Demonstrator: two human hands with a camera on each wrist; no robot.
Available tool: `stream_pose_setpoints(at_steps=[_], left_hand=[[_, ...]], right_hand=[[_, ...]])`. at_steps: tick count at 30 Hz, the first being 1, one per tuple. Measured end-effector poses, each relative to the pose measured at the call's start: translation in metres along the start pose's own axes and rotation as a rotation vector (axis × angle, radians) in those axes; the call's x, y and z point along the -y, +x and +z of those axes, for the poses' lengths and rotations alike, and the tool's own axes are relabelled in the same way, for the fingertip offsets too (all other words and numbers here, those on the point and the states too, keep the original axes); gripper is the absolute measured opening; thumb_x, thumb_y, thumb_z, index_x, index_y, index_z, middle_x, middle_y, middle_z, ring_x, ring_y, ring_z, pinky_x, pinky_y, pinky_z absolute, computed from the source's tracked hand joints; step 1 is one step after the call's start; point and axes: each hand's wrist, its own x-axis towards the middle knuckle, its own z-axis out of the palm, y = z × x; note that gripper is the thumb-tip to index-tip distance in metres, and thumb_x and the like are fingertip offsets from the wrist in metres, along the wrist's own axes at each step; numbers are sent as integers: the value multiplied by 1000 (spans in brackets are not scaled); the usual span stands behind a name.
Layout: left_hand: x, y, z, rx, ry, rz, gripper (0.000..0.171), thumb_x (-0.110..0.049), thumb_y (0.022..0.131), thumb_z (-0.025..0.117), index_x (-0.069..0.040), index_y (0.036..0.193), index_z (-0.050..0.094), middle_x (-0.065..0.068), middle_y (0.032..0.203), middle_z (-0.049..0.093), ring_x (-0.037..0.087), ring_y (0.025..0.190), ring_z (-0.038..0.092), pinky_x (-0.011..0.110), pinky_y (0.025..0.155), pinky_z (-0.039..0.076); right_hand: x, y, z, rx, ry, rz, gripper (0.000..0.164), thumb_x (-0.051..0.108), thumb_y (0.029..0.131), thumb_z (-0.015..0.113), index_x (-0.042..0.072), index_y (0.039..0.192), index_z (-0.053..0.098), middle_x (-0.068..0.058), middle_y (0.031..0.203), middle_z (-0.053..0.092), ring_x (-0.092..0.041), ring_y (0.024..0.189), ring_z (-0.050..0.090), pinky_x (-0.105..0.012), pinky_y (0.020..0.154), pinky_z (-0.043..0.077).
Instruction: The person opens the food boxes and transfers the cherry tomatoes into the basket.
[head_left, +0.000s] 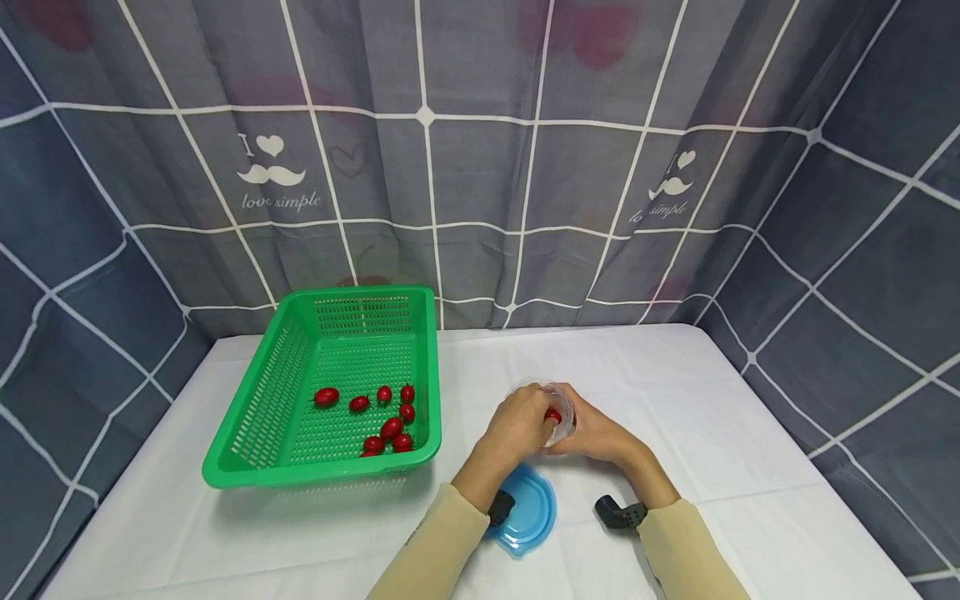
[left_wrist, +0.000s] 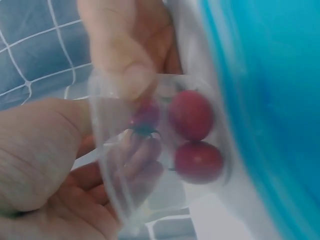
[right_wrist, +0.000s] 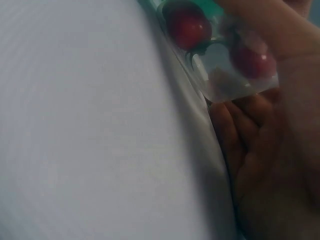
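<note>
A clear plastic cup (head_left: 564,427) is tilted on the white table, its mouth toward my left hand. My right hand (head_left: 594,432) grips the cup from the right, with fingers around its outer wall. My left hand (head_left: 516,423) reaches into the mouth, pinching a red cherry tomato (head_left: 553,414) between thumb and fingers. Through the wall in the left wrist view, that tomato (left_wrist: 145,116) shows near the left fingertips, while two other cherry tomatoes (left_wrist: 198,162) lie further in. The right wrist view also shows red tomatoes (right_wrist: 190,29) inside the cup.
Left of the hands stands a green perforated basket (head_left: 258,477) with several cherry tomatoes (head_left: 392,428), mostly along its right side. A blue lid (head_left: 531,515) lies on the white tablecloth (head_left: 600,554), partly under the left wrist. A grey checked curtain (head_left: 480,175) closes off the back and sides.
</note>
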Motion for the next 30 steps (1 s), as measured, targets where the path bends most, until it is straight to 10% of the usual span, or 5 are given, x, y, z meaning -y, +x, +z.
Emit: stream_pose_setpoints(at_steps=[16,30], left_hand=[[-21,-9,-67,-137,-154,82,20,-15,92,74,-9,110,78,2,104,72,16,98,68,27,86,57],[-3,-23,-101,-312,-263,140,15,-13,93,75,-7,107,76,3,101,71,16,94,69,32,84,58]], right_hand=[[0,-1,-1,32,73,17,103,24,75,92,19,157,31,-9,146,52,-26,126,54,-36,106,47],[2,1,2,6,48,45,95,27,69,95,21,147,40,0,145,59,-26,139,49,-58,117,36]])
